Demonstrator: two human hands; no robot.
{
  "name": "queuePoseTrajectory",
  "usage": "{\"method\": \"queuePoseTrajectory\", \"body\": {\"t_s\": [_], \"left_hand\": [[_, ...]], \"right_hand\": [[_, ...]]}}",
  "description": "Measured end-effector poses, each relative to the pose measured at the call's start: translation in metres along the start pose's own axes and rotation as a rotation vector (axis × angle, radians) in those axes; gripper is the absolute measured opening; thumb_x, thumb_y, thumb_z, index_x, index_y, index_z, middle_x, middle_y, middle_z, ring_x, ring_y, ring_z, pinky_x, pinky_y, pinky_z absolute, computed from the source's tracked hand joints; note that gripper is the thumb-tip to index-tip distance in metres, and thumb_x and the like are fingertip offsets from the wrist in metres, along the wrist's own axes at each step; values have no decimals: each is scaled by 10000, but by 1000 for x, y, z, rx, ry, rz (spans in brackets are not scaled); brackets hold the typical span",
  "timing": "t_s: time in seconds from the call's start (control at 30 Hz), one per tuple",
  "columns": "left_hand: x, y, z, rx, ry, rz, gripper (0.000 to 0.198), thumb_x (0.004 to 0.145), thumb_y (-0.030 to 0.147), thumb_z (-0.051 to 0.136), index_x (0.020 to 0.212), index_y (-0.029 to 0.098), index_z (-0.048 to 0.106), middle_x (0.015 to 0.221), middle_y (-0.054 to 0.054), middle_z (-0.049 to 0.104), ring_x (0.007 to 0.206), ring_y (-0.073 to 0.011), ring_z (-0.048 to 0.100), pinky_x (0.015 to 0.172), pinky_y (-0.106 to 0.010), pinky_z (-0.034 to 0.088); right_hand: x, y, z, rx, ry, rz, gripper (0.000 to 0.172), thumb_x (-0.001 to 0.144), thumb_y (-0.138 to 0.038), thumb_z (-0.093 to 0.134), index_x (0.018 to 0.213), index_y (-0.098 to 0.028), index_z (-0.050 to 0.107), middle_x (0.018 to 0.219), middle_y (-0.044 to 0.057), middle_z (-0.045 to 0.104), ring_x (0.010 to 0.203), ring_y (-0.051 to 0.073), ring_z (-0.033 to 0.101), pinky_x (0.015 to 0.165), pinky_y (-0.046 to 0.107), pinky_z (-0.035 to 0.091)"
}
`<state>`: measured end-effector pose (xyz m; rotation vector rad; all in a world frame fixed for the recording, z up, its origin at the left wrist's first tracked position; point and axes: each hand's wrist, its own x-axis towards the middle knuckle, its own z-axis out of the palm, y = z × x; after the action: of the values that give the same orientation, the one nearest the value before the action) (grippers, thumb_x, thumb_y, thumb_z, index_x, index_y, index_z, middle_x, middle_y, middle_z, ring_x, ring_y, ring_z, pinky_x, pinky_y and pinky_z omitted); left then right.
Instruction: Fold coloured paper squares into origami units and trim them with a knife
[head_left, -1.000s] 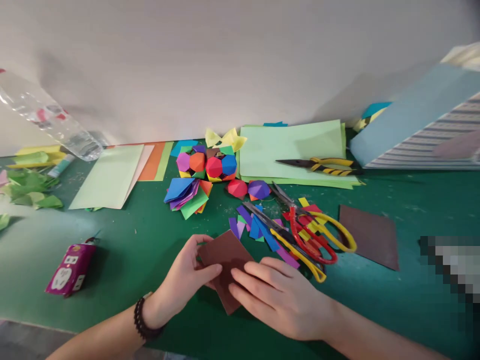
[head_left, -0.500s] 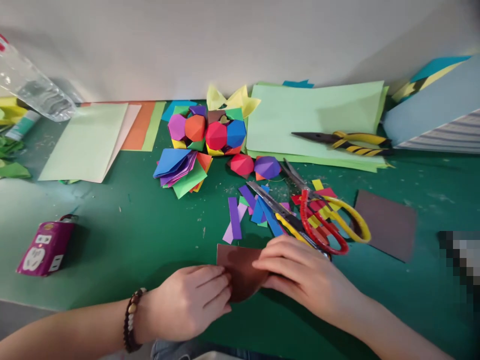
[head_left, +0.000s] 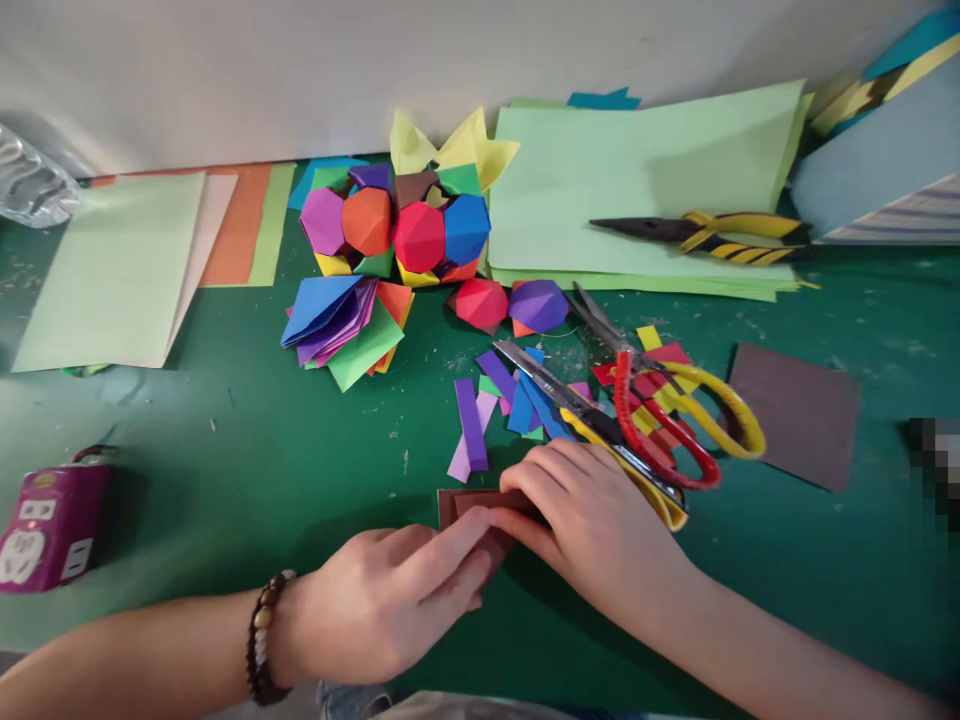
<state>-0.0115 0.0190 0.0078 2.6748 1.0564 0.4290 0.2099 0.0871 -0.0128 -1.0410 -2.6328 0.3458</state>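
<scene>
green cutting mat (head_left: 225, 470) under folded brown paper (head_left: 471, 504), now flatter, pressed between left hand (head_left: 386, 600) and right hand (head_left: 585, 525).

One head-worn camera looks forward and down across the green desk (head_left: 225, 440), close above the left hand (head_left: 382, 600) and right hand (head_left: 592, 530), with the wall (head_left: 450, 60) along the top.
</scene>
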Motion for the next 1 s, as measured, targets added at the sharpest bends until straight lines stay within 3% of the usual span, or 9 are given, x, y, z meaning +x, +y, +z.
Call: {"method": "queuePoseTrajectory", "body": {"t_s": [0.1,0.27,0.37,0.43,0.53,0.73,0.9,1.0], "left_hand": [[-4,-1,3,100,33,99,314,929,187,574,1197,34,631,1275,-157,657,748,-162,663,598,-270,584],[-6,2,7,198,-33,98,318,953,239,552,1172,31,651,1228,-162,683,863,-199,675,660,-282,577],[-3,7,7,213,-40,79,288,983,209,472,1085,49,689,1167,-168,708,883,-206,685,658,-292,570],[-2,8,6,200,-23,53,305,994,183,427,1013,69,709,1142,-165,718,876,-198,688,651,-289,562],[-1,10,5,188,-14,25,331,1001,177,400,989,74,714,1140,-162,719,838,-181,683,631,-279,546],[2,14,4,197,-13,-85,386,1009,168,338,1031,74,712,1101,-117,741,742,-160,647,602,-268,529],[2,18,4,227,-34,-85,348,990,162,381,1038,58,710,1113,-135,734,714,-165,613,596,-285,519],[2,18,4,253,-59,-67,332,980,161,400,1014,58,714,1137,-147,724,691,-165,599,570,-292,505]], "right_hand": [[-4,-3,3,8,44,32,303,992,-383,450,782,-196,564,730,37,598,719,199,531,665,330,364],[-9,-3,4,-4,119,34,209,963,-342,528,865,-181,617,787,57,648,773,213,573,707,352,424],[-17,-3,-3,-27,209,-59,159,922,-263,612,1027,-154,658,945,83,710,930,238,612,847,395,467],[-26,-5,-8,-28,233,-122,225,894,-174,645,1116,-145,661,1049,80,725,1036,237,612,944,408,453],[-40,-11,-10,-23,174,-147,258,920,-130,591,1170,-127,657,1120,70,728,1128,227,599,996,392,437],[-56,-16,1,-99,77,-91,294,976,-205,492,1216,-127,644,1230,62,691,1201,226,576,1084,384,390],[-63,-14,4,-91,85,-129,300,957,-171,504,1216,-116,646,1222,63,697,1259,221,542,1190,385,283],[-63,-14,3,-48,82,-152,293,950,-144,502,1194,-108,658,1217,62,700,1291,196,522,1193,334,291]]}}
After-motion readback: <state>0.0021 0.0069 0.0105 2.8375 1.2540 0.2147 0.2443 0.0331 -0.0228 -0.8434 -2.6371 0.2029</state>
